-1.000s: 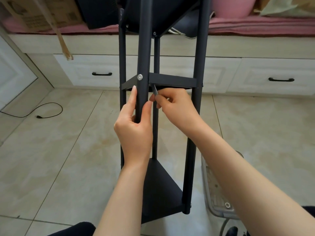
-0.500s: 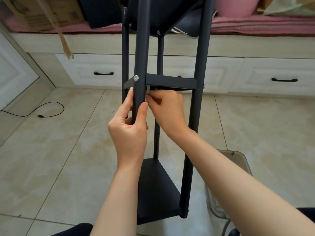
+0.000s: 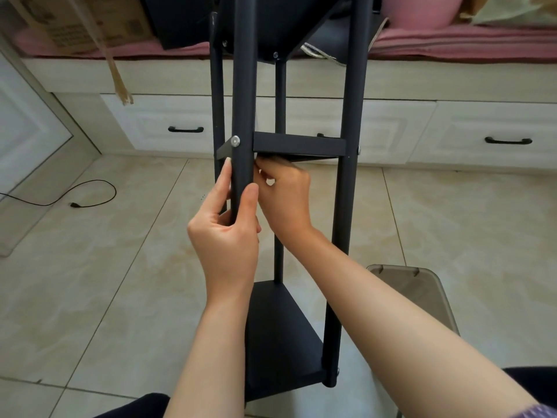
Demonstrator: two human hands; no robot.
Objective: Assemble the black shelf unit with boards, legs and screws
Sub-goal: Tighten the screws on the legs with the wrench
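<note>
The black shelf unit stands on the tiled floor in front of me. My left hand (image 3: 226, 233) grips its near leg (image 3: 244, 86) just below a silver screw (image 3: 235, 141) at the middle board (image 3: 298, 144). My right hand (image 3: 283, 194) is tucked right under that board behind the leg, its curled fingers pinching a small metal tool that is mostly hidden. Another screw (image 3: 358, 150) sits in the right leg (image 3: 349, 206). The lower board (image 3: 277, 333) is fixed between the legs near the floor.
A clear plastic box (image 3: 422, 285) sits on the floor to the right of the unit. White drawers (image 3: 422, 131) run along the back under a pink mattress with a cardboard box (image 3: 75, 28). A black cable (image 3: 90, 194) lies at left.
My right hand has moved up until it is under the middle board, and the grey tool it holds has slipped out of sight. My left hand keeps its grip on the near leg.
</note>
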